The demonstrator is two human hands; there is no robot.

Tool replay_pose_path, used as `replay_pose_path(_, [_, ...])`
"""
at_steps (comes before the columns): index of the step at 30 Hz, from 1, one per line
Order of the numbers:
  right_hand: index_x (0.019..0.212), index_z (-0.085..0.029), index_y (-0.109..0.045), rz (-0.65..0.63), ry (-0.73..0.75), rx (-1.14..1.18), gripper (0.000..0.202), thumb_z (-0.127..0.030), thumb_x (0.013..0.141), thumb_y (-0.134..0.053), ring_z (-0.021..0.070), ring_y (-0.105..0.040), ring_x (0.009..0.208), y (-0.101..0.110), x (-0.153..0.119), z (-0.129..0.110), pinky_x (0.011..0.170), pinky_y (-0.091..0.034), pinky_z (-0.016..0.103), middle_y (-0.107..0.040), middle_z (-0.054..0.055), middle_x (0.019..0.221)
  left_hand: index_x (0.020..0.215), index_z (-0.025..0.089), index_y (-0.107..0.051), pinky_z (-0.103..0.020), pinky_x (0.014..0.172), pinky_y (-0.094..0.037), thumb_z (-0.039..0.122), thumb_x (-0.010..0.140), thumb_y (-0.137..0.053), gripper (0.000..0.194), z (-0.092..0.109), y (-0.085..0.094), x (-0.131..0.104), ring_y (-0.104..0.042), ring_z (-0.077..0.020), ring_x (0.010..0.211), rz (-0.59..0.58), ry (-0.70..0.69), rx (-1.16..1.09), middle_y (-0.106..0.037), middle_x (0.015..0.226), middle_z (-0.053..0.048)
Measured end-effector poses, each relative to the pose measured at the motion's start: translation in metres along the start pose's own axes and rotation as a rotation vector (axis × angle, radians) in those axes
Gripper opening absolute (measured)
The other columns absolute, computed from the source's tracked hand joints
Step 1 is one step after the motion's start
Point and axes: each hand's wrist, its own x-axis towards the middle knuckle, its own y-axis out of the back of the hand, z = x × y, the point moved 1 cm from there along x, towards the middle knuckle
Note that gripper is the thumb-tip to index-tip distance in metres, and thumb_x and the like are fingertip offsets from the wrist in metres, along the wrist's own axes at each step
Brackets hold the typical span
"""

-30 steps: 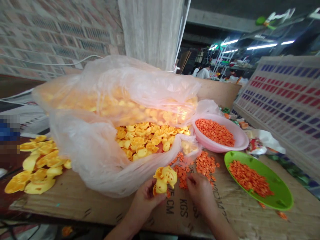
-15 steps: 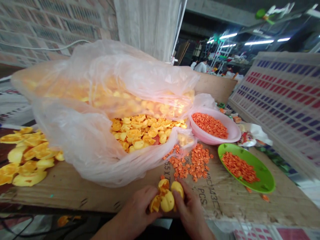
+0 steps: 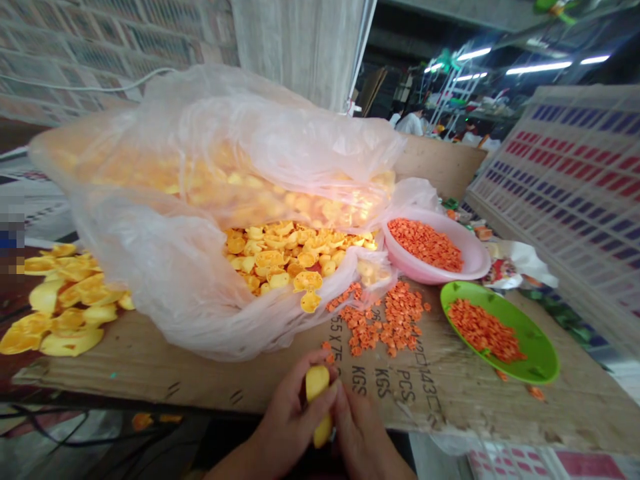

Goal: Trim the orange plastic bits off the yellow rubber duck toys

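Observation:
My left hand [image 3: 287, 417] is closed around a yellow plastic shell piece [image 3: 317, 385], with its thumb across the middle. Against the right side of that piece, my right hand [image 3: 357, 423] has its fingers pressed together; whatever they pinch is hidden. Just beyond my hands, small orange plastic pieces [image 3: 403, 313] lie loose on a cardboard sheet [image 3: 210, 380]. An open yellow shell piece [image 3: 309, 291] shows at the front lip of a clear plastic bag [image 3: 195, 293], which holds many more yellow shells [image 3: 270, 260].
A pink bowl [image 3: 473, 259] and a green dish [image 3: 545, 353], both holding orange pieces, stand to the right. Yellow shells [image 3: 75, 317] are piled at the left. A white crate [image 3: 565, 173] stands at the far right, beside a crumpled wrapper [image 3: 525, 263].
My hands have drawn closer together and turned the yellow piece. Fewer yellow pieces show in them. An open yellow shell now appears at the bag's front lip. The view has shifted slightly.

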Motion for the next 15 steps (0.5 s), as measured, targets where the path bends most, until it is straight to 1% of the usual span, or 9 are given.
replay_pose_path(1, [0.075, -0.02, -0.07, 0.032, 0.028, -0.071, 0.042, -0.046, 0.093, -0.043, 0.0186, -0.06, 0.057, 0.005, 0.007, 0.001, 0.056, -0.047, 0.027, -0.063, 0.004, 0.06, 0.105, 0.022, -0.059, -0.033, 0.073, -0.054, 0.031, 0.077, -0.07, 0.032, -0.001, 0.002, 0.003, -0.068, -0.0233, 0.082, 0.03, 0.066, -0.123, -0.07, 0.092, -0.008])
replay_pose_path(3, [0.076, -0.018, -0.072, 0.145, 0.106, -0.274, 0.039, -0.037, 0.094, -0.042, 0.0196, -0.063, 0.065, 0.018, 0.025, 0.007, 0.063, -0.048, 0.028, -0.067, 0.007, 0.068, 0.098, 0.022, -0.054, -0.028, 0.057, -0.05, 0.026, 0.075, -0.069, 0.027, 0.0, 0.007, 0.013, -0.066, -0.0202, 0.067, 0.073, 0.184, -0.36, -0.069, 0.082, -0.004])
replay_pose_path(5, [0.086, -0.017, -0.074, 0.229, 0.16, -0.497, 0.029, -0.029, 0.092, -0.048, 0.0213, -0.065, 0.076, 0.028, 0.041, 0.013, 0.07, -0.048, 0.029, -0.07, 0.01, 0.082, 0.092, 0.021, -0.053, -0.027, 0.054, -0.048, 0.019, 0.071, -0.067, 0.025, 0.002, 0.014, 0.021, -0.063, -0.0189, 0.061, 0.073, 0.285, -0.536, -0.067, 0.079, -0.004])
replay_pose_path(6, [0.091, -0.018, -0.074, 0.232, 0.172, -0.593, 0.025, -0.026, 0.091, -0.05, 0.0217, -0.065, 0.079, 0.031, 0.047, 0.016, 0.07, -0.047, 0.029, -0.07, 0.01, 0.087, 0.09, 0.02, -0.053, -0.028, 0.054, -0.048, 0.017, 0.07, -0.065, 0.023, 0.003, 0.017, 0.024, -0.063, -0.0184, 0.059, 0.057, 0.327, -0.604, -0.066, 0.078, -0.005])
replay_pose_path(8, [0.093, -0.019, -0.073, 0.205, 0.168, -0.739, 0.022, -0.025, 0.091, -0.052, 0.0213, -0.065, 0.077, 0.03, 0.053, 0.021, 0.067, -0.046, 0.028, -0.069, 0.009, 0.088, 0.087, 0.017, -0.056, -0.032, 0.058, -0.051, 0.015, 0.069, -0.063, 0.019, 0.004, 0.021, 0.028, -0.062, -0.0184, 0.061, 0.009, 0.382, -0.726, -0.065, 0.078, -0.006])
replay_pose_path(10, [0.091, -0.019, -0.072, 0.196, 0.179, -0.805, 0.019, -0.023, 0.091, -0.053, 0.0208, -0.064, 0.076, 0.026, 0.053, 0.023, 0.064, -0.044, 0.027, -0.068, 0.008, 0.089, 0.085, 0.016, -0.059, -0.034, 0.062, -0.052, 0.015, 0.069, -0.061, 0.016, 0.004, 0.024, 0.03, -0.062, -0.0188, 0.065, -0.043, 0.405, -0.804, -0.064, 0.08, -0.008])
replay_pose_path(12, [0.087, -0.018, -0.07, 0.197, 0.232, -0.818, 0.017, -0.021, 0.089, -0.054, 0.0207, -0.063, 0.077, 0.024, 0.052, 0.023, 0.065, -0.044, 0.027, -0.067, 0.008, 0.089, 0.084, 0.015, -0.062, -0.034, 0.064, -0.051, 0.015, 0.069, -0.061, 0.015, 0.003, 0.027, 0.031, -0.062, -0.0191, 0.068, -0.087, 0.417, -0.85, -0.063, 0.08, -0.009])
replay_pose_path(14, [0.081, -0.017, -0.069, 0.19, 0.304, -0.753, 0.017, -0.02, 0.088, -0.053, 0.0208, -0.062, 0.077, 0.025, 0.05, 0.019, 0.067, -0.045, 0.028, -0.067, 0.009, 0.085, 0.082, 0.015, -0.063, -0.033, 0.065, -0.051, 0.015, 0.067, -0.061, 0.015, 0.002, 0.027, 0.032, -0.061, -0.0187, 0.069, -0.134, 0.428, -0.887, -0.062, 0.078, -0.008])
replay_pose_path(15, [0.077, -0.017, -0.068, 0.192, 0.321, -0.674, 0.018, -0.021, 0.087, -0.053, 0.0205, -0.062, 0.075, 0.027, 0.049, 0.014, 0.068, -0.046, 0.028, -0.067, 0.008, 0.081, 0.082, 0.015, -0.064, -0.032, 0.065, -0.05, 0.015, 0.066, -0.062, 0.016, 0.002, 0.027, 0.033, -0.06, -0.0182, 0.068, -0.16, 0.429, -0.904, -0.061, 0.077, -0.008])
